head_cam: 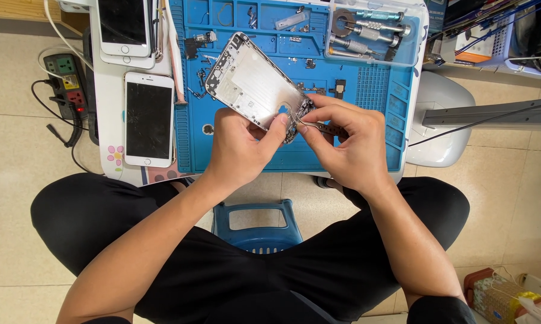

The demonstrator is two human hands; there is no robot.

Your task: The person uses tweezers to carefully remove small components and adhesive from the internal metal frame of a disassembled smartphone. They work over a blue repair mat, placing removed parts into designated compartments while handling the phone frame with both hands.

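My left hand [242, 150] grips the near end of a silver phone housing [252, 84], which is tilted above a blue repair mat [222, 150]. My left thumb presses on the housing's lower edge. My right hand [345, 144] pinches metal tweezers [325, 128], whose tips touch the bottom corner of the housing beside the left thumb. Small parts and screws lie scattered on the mat around the housing.
A white phone with a cracked dark screen [149, 119] lies left of the mat, another white phone [124, 27] above it. A clear box of screwdriver handles [369, 33] sits at the mat's top right. A power strip [66, 84] lies on the floor at left. A blue stool [255, 225] stands between my knees.
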